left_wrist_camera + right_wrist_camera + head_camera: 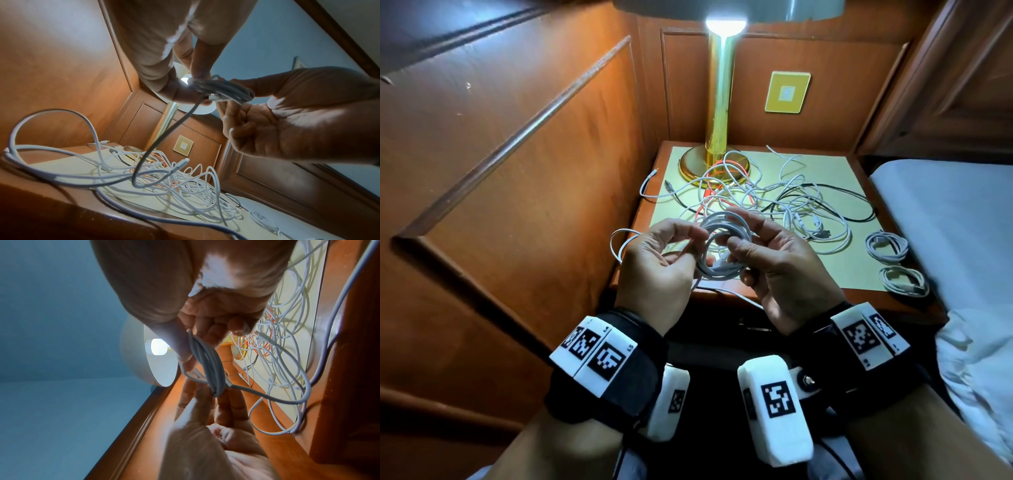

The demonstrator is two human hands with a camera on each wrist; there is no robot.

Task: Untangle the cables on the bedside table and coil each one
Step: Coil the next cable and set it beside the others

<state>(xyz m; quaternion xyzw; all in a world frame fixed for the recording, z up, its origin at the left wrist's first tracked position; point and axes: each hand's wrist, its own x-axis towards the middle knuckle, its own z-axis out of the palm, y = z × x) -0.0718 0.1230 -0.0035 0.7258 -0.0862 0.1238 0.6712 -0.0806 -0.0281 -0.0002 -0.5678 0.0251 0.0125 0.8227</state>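
Left hand (pixel 654 260) and right hand (pixel 780 270) both pinching white cable coil (pixel 722 246) between them, above table (pixel 835 274) front edge, tangle (pixel 774 198) behind

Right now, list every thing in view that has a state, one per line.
Lamp: lit.
Coil in hand: partly wound, tail loose.
Left hand: pinching the coil.
Right hand: holding the coil.
Cable pile: tangled.
Two finished coils: wound, lying on the bedside table.
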